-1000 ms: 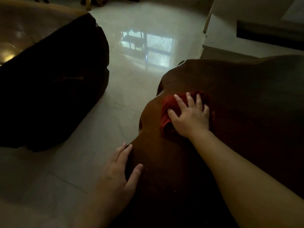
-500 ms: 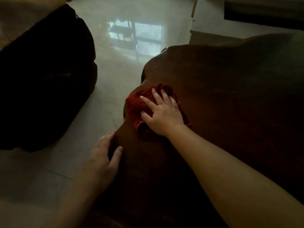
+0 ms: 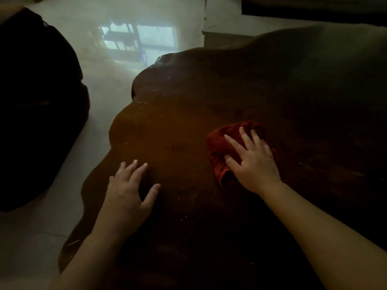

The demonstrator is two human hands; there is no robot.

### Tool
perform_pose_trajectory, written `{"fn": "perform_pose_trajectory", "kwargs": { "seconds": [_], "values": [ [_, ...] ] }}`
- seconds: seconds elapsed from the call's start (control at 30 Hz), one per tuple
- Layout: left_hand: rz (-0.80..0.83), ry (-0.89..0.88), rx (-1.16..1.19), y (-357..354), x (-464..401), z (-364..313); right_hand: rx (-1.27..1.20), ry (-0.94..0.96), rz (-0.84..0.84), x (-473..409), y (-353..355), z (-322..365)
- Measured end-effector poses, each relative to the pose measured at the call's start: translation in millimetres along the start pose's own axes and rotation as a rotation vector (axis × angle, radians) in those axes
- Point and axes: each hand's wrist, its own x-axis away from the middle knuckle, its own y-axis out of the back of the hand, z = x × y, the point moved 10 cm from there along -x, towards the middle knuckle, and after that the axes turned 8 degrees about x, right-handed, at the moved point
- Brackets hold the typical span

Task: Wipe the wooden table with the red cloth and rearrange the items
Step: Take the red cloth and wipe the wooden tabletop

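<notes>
The wooden table (image 3: 180, 114) is a dark brown slab with a wavy, irregular edge, and it fills the middle and right of the head view. A crumpled red cloth (image 3: 219, 147) lies on its top. My right hand (image 3: 254, 162) presses flat on the cloth, fingers spread over it. My left hand (image 3: 129, 189) rests palm down on the bare wood near the table's left edge, fingers apart, holding nothing. No other items show on the table.
A second large dark wooden block (image 3: 35, 105) stands to the left across a strip of glossy pale floor (image 3: 117, 49) that reflects a window. A pale raised step (image 3: 222, 21) and a dark opening (image 3: 314, 7) lie behind the table.
My right hand has slid the red cloth from the table's left edge toward its middle. My left hand has moved from the edge onto the tabletop.
</notes>
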Motion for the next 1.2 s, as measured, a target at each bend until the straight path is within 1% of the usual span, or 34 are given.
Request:
{"fn": "perform_pose_trajectory", "kwargs": {
  "seconds": [0.1,0.2,0.3,0.4,0.53,0.63,0.8,0.93,1.1,1.2],
  "values": [
    [0.040,-0.083,-0.004,-18.9,-4.3,-26.7,0.007,-0.087,0.004,31.3,-1.7,-47.4],
    [0.077,-0.115,-0.014,-31.7,-6.1,-37.2,0.015,-0.148,-0.005,47.1,-2.0,-66.0],
    [0.076,-0.088,-0.076,-33.1,-3.2,-27.5,0.059,-0.191,-0.010,47.9,-2.8,-60.0],
    [0.025,-0.034,-0.195,-21.5,3.3,-4.8,0.100,-0.234,-0.008,47.9,-4.0,-49.5],
    [0.007,0.030,-0.283,-7.0,13.9,26.5,0.120,-0.244,0.009,48.6,-7.1,-21.3],
    [0.012,0.061,-0.285,1.5,23.7,48.8,0.142,-0.168,0.016,42.9,-10.3,29.3],
    [0.022,0.104,-0.274,19.6,47.8,87.7,0.136,0.020,0.002,40.5,-22.1,144.8],
    [0.048,0.143,-0.257,33.7,70.7,118.6,0.094,0.154,-0.026,54.6,-30.8,229.2],
    [0.092,0.201,-0.237,46.5,94.8,146.1,0.034,0.326,-0.076,84.2,-40.1,308.6],
    [0.098,0.214,-0.232,53.1,104.7,153.1,0.025,0.456,-0.085,100.0,-45.9,336.7]
  ]
}}
